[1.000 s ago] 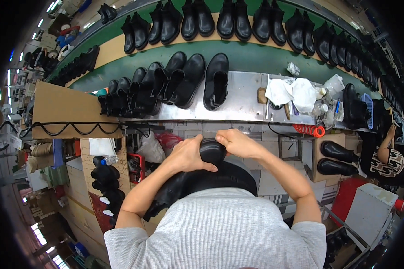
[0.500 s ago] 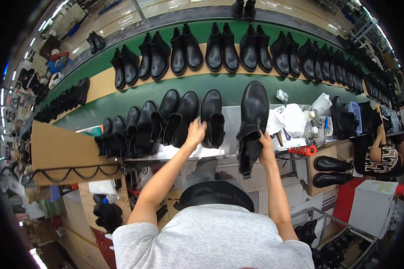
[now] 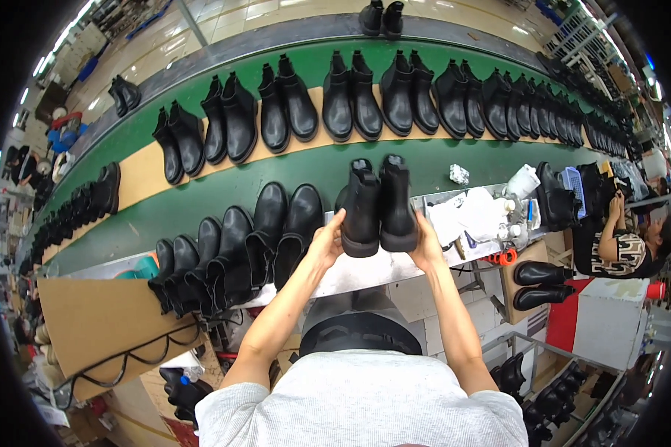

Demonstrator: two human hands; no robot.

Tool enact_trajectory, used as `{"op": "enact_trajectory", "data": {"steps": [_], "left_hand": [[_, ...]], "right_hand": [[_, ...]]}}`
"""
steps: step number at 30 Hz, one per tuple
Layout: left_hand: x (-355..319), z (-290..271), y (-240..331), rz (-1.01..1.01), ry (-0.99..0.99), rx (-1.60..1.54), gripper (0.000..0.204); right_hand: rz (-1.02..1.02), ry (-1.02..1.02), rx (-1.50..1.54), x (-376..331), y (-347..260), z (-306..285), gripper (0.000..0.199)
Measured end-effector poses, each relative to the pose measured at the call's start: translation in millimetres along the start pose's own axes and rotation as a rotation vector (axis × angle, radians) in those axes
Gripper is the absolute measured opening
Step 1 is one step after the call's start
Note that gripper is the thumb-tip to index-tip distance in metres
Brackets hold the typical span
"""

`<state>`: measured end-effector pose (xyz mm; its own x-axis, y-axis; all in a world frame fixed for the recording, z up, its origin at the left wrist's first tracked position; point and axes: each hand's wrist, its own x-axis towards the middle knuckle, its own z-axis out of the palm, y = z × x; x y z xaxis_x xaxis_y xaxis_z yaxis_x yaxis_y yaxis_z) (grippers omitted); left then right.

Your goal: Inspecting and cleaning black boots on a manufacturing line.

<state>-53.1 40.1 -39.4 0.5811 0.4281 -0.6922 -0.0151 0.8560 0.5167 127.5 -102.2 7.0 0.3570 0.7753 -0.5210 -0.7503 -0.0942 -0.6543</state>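
Side by side in front of me stand two black ankle boots, upright with their heels toward me. My left hand point(image 3: 326, 242) is closed around the side of the left boot point(image 3: 361, 212). On the other side, my right hand point(image 3: 426, 242) grips the right boot point(image 3: 397, 212). The boots hang just above the metal work table edge point(image 3: 380, 268) or touch it; I cannot tell which. To their left, a row of black boots point(image 3: 303, 212) lies along the table with toes pointing away.
Beyond runs a green conveyor point(image 3: 238, 179) with pairs of boots on cardboard strips. White cloths point(image 3: 473, 212), bottles point(image 3: 511, 212) and a red coiled hose point(image 3: 499, 256) are on the right. A cardboard sheet point(image 3: 89, 320) stands at left. Farther right sits another person point(image 3: 619, 249).
My left hand has taken hold of the boot that stood on the table. Both boots are now together, turned from toes up to upright with heels toward me.
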Motion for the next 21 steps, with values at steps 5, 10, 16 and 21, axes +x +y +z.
{"op": "enact_trajectory", "data": {"steps": [5,10,16,21], "left_hand": [[10,37,42,-0.069,0.062,-0.104,0.047],[5,64,48,-0.072,0.153,-0.055,0.050],[2,53,34,-0.025,0.160,-0.072,0.049],[-8,30,-8,0.014,0.115,0.009,0.040]], "right_hand": [[0.064,0.112,0.019,26,-33,15,0.058],[0.091,0.130,0.030,32,-50,9,0.059],[0.173,0.031,0.017,40,-49,-5,0.055],[0.199,-0.028,0.104,31,-20,-33,0.039]]}}
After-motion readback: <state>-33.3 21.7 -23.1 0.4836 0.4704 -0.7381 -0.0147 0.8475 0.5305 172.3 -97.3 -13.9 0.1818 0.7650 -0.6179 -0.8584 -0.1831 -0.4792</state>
